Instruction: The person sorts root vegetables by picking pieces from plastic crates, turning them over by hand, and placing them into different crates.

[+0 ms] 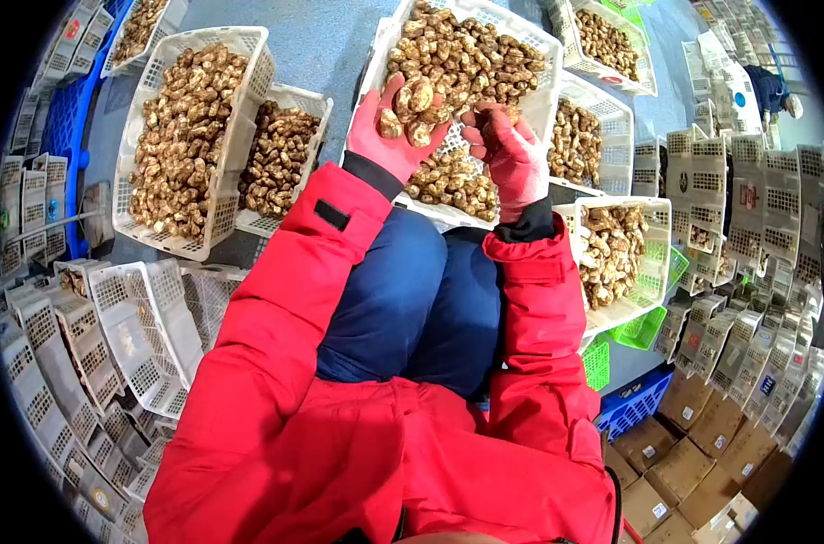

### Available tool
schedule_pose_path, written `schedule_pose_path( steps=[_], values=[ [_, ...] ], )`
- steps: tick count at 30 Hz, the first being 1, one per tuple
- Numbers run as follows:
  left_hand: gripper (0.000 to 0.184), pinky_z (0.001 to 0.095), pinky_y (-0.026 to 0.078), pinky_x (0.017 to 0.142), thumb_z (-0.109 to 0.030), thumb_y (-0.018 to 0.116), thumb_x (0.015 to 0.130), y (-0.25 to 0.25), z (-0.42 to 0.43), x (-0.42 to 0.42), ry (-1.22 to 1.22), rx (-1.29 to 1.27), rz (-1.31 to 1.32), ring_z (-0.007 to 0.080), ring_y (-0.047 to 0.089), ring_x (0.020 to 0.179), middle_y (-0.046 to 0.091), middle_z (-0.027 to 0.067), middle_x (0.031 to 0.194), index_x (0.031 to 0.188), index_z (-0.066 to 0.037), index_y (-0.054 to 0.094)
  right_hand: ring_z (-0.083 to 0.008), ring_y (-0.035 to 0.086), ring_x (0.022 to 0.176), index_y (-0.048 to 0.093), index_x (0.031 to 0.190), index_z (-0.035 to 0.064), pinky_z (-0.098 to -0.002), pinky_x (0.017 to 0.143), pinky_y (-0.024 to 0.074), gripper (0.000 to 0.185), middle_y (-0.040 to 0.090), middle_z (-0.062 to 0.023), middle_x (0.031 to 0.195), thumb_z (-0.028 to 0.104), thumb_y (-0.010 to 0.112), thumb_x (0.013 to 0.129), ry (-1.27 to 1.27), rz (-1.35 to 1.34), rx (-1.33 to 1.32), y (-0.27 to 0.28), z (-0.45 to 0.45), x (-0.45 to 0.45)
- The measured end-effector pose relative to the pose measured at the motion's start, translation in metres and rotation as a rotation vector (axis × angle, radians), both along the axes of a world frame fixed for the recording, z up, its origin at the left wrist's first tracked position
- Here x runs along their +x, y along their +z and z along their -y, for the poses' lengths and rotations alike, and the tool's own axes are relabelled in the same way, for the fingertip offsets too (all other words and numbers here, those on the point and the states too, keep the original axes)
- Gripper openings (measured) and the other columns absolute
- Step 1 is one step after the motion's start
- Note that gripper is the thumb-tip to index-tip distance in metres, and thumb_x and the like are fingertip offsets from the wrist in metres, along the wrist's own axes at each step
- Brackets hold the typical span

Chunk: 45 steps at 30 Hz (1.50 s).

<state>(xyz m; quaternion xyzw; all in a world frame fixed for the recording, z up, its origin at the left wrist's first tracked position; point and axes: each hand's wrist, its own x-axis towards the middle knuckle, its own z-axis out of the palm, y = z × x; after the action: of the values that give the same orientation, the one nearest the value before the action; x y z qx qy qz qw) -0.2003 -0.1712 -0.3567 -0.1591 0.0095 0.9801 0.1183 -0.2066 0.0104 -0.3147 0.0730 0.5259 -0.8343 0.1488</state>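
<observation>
My left hand (395, 150), in a pink glove, is turned palm up at the near side of the middle crate. Its fingers curl around several small brown-and-cream knobbly tubers (418, 95). My right hand (519, 168), gloved in pale pink, is just to the right with its fingers bent together. A brownish tuber (502, 113) shows at its fingertips, partly hidden by them. Below both hands stands a white plastic crate (530, 45) with a large heap of tubers at its far end and a smaller heap (453, 181) nearer my knees.
More white crates of tubers stand at the left (248, 86) and right (661, 236). Stacked white baskets (144, 335) rise at the lower left. Cardboard boxes (679, 467) and a blue crate (638, 403) are at the lower right. A person (767, 91) bends over at the far right.
</observation>
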Motion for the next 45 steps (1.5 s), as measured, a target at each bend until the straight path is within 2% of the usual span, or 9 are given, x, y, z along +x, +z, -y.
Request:
schedule_pose_path(
  steps=[12,23,28,35,37,40,42,43,45],
  values=[
    [0.039,0.0568,0.039,0.1,-0.042,0.05,0.092,0.001,0.007,0.004,-0.001,-0.047,-0.035,0.0299,0.048,0.123,0.053,0.0087,0.129,0.123,-0.018,0.054,-0.0106,0.063,0.079,0.059,0.117,0.0036,-0.0204,0.065,0.047,0.034,0.067,-0.0073,0.097,0.025,0.061,0.091,-0.014,0.012,0.171,-0.004,0.016,-0.002],
    [0.044,0.0587,0.038,0.099,-0.047,0.043,0.093,0.003,0.01,0.005,0.033,-0.045,-0.026,0.0304,0.045,0.125,0.051,0.0092,0.133,0.124,-0.018,0.052,-0.0137,0.063,0.081,0.047,0.126,0.0003,-0.0213,0.064,0.0478,0.038,0.064,-0.012,0.104,0.018,0.057,0.094,0.011,0.042,-0.03,-0.021,0.01,-0.007],
    [0.047,0.0589,0.038,0.099,-0.049,0.038,0.094,0.001,0.015,0.004,0.041,-0.015,0.026,0.0315,0.047,0.124,0.051,0.0098,0.133,0.125,-0.016,0.052,-0.0163,0.064,0.08,0.054,0.121,-0.0008,-0.0238,0.066,0.0485,0.034,0.066,-0.0125,0.101,0.019,0.056,0.093,0.022,0.026,0.018,-0.021,0.003,-0.006],
    [0.061,0.0602,0.032,0.105,-0.05,0.046,0.09,0.022,0.157,0.026,0.54,0.244,-0.063,0.0407,0.036,0.129,0.04,0.0208,0.137,0.123,0.002,0.045,-0.0143,0.064,0.077,0.056,0.12,0.0022,-0.0218,0.065,0.0482,0.036,0.067,-0.0098,0.097,0.022,0.061,0.091,0.039,0.011,0.256,-0.028,0.004,-0.007],
    [0.08,0.0579,0.027,0.109,-0.058,0.048,0.088,0.003,0.167,0.044,0.643,0.017,0.079,0.0392,0.033,0.132,0.038,0.0217,0.141,0.138,0.001,0.029,-0.0126,0.062,0.079,0.056,0.122,0.0022,-0.022,0.068,0.0474,0.037,0.067,-0.0071,0.098,0.021,0.063,0.09,0.064,-0.033,0.4,-0.016,0.029,-0.004],
    [0.072,0.0512,0.034,0.105,-0.052,0.051,0.089,0.007,0.118,0.066,0.125,-0.397,0.121,0.0326,0.042,0.126,0.044,0.0168,0.136,0.14,-0.005,0.032,-0.0156,0.06,0.085,0.056,0.124,0.0029,-0.0265,0.074,0.0484,0.04,0.064,-0.0085,0.098,0.009,0.064,0.086,0.219,-0.321,0.733,0.003,0.076,0.01],
    [0.056,0.0413,0.045,0.095,-0.037,0.057,0.091,-0.004,0.094,0.073,-0.049,-0.636,-0.158,0.0233,0.052,0.114,0.05,0.0118,0.129,0.136,-0.007,0.04,-0.0238,0.061,0.092,0.056,0.122,0.005,-0.0317,0.079,0.0489,0.045,0.063,-0.0141,0.099,0.007,0.067,0.078,0.382,-0.626,1.065,0.003,0.093,0.015],
    [0.044,0.0339,0.051,0.085,-0.02,0.06,0.09,0.029,0.082,0.066,-0.129,-0.84,-0.059,0.0158,0.057,0.101,0.056,0.008,0.117,0.13,-0.004,0.048,-0.0266,0.061,0.094,0.056,0.122,0.0055,-0.0329,0.081,0.0489,0.047,0.063,-0.0162,0.101,0.006,0.068,0.076,0.431,-0.753,1.191,0.015,0.107,0.021],
    [0.033,0.0283,0.052,0.075,-0.01,0.061,0.088,0.024,0.073,0.058,-0.107,-1.106,-0.159,0.0115,0.06,0.087,0.062,0.0045,0.103,0.12,-0.003,0.056,-0.0299,0.061,0.097,0.056,0.123,0.0057,-0.0338,0.083,0.0485,0.051,0.063,-0.0173,0.105,0.006,0.069,0.074,0.313,-0.739,0.957,0.005,0.112,0.023]
  ],
)
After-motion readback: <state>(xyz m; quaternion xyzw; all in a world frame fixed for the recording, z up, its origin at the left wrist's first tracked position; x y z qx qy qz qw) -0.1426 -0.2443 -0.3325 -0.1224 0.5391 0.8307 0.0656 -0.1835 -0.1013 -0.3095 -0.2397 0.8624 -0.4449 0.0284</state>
